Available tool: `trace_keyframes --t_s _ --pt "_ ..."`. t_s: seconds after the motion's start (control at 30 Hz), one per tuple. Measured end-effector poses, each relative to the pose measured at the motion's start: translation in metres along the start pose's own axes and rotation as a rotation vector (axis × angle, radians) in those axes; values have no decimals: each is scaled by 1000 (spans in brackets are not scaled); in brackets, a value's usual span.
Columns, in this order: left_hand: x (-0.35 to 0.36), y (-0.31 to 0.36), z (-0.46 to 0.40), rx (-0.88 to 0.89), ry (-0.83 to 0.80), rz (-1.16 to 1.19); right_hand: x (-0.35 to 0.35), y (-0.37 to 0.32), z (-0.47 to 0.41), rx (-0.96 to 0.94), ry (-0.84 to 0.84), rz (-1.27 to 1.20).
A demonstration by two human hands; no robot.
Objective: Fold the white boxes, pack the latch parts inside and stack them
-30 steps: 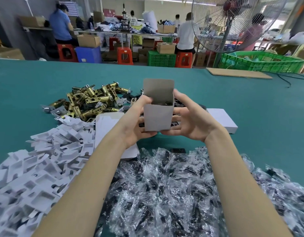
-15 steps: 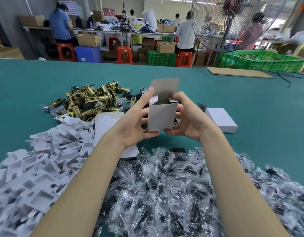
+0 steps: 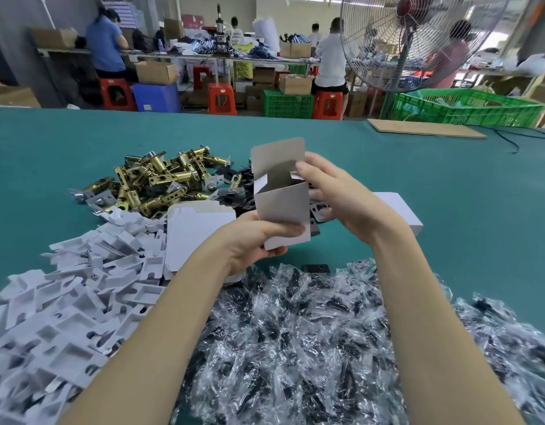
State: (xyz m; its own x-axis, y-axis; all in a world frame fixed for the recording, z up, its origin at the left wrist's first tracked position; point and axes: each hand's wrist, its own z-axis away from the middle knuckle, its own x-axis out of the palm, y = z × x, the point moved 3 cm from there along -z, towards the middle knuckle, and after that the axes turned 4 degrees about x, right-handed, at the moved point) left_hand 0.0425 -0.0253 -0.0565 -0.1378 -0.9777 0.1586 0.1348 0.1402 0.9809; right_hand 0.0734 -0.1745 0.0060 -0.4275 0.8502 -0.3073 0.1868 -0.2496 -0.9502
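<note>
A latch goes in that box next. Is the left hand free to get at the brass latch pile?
Probably not yet: the left hand grips the white box at its bottom. The brass latch pile itself lies uncovered, just beyond.

Standing upright above the green table: a white box (image 3: 282,210), top open, its rounded lid flap pointing up, grey-brown inside. Lying flat just left of it: unfolded white box blanks (image 3: 197,228). Lying closed on the right: one finished white box (image 3: 400,210). Piling up at the far left: brass latch parts (image 3: 160,182). Spreading along the near edge: black parts in clear bags (image 3: 311,342).
</note>
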Motion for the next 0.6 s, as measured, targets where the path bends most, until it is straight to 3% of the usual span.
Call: trace_keyframes --t_s 0.07,0.17,0.3,0.47,0.6 --pt "1 -1 0 -2 1 -8 -2 -10 2 -214 82 -51" --pt "2 -1 -1 -11 -19 -16 0 -17 7 -357 132 -100" --pt "1 1 0 -18 -66 -25 6 -23 8 -295 22 -156" --pt "3 2 1 -10 -83 -101 3 -21 6 -265 129 -86" --pt "4 2 1 -7 -89 -129 -1 -18 7 -261 19 -70"
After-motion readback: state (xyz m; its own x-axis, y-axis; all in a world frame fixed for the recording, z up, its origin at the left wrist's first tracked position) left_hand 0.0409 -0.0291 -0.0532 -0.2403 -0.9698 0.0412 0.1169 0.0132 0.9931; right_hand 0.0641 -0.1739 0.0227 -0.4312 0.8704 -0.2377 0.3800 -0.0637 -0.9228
